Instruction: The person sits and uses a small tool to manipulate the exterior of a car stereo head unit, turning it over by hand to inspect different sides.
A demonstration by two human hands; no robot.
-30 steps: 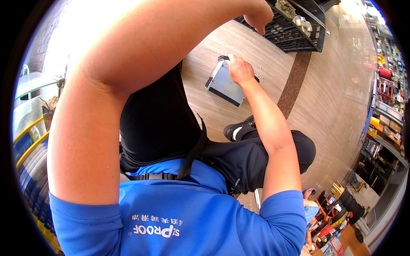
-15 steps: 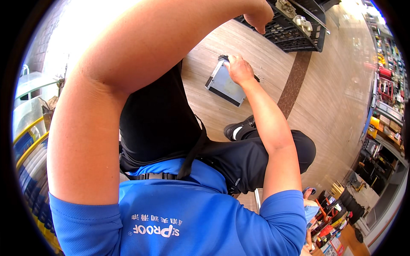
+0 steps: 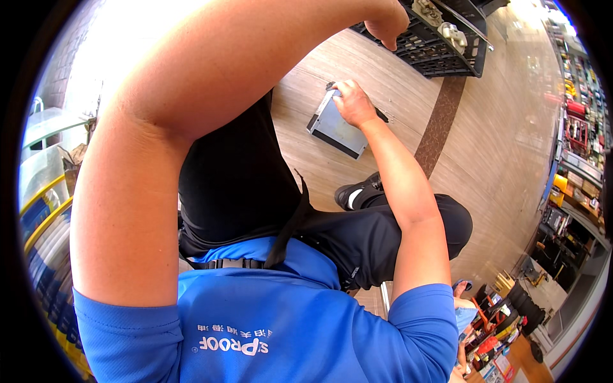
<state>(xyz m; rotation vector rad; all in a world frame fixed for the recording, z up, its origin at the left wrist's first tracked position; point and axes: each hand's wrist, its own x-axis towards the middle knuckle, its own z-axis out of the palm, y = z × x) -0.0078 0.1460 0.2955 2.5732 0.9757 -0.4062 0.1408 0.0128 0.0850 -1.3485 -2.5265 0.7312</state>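
My left hand (image 3: 385, 24) reaches to the top edge beside a black slatted crate (image 3: 461, 62) that holds pale cast parts (image 3: 451, 35); its fingers point down, partly hidden. On the tiled floor below lies a flat grey metal unit (image 3: 338, 134) with black ends. My right hand (image 3: 354, 102) grips its far end, by a small black piece (image 3: 330, 85), with thumb and fingers bent over it. Small dark bits are beside the unit's right side.
My bent legs and shoe (image 3: 348, 195) are below the unit. Shelves of goods (image 3: 575, 108) line the right side. Another person (image 3: 464, 306) is at lower right among tools and tyres. A rack with yellow rails (image 3: 45, 204) stands at left.
My right hand has shifted very slightly up and left on the grey unit. My left hand and the crate look the same.
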